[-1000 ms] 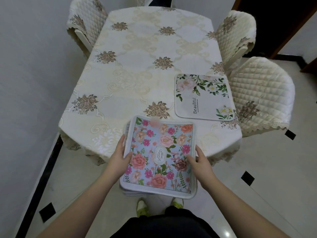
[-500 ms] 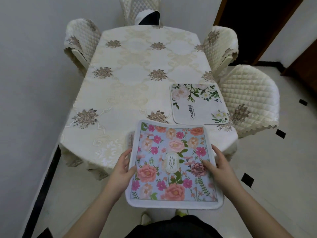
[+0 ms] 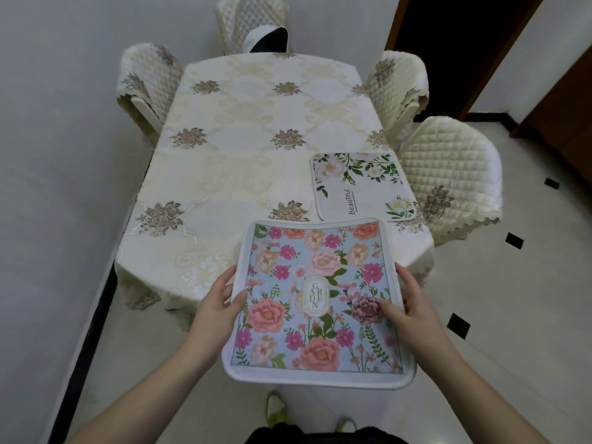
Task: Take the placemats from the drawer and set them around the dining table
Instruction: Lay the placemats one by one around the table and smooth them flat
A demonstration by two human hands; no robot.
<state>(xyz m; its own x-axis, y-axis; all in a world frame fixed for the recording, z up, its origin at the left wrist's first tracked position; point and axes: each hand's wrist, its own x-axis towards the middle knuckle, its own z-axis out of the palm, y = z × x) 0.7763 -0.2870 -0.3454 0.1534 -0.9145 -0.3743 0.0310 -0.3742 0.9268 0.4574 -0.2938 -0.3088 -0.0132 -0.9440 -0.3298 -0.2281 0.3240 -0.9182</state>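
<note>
- We see the blue floral placemat (image 3: 315,299) held flat at the near end of the dining table (image 3: 243,161), its far edge over the table's edge.
- The left hand (image 3: 216,302) pinches its left border, thumb on top.
- The right hand (image 3: 407,302) grips its right border, thumb on the print.
- A white placemat (image 3: 362,187) lies on the table's right side, beside a quilted chair (image 3: 448,174).

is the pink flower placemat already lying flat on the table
No, the pink flower placemat is held up by the left hand and the right hand, mostly out past the table edge.
</note>
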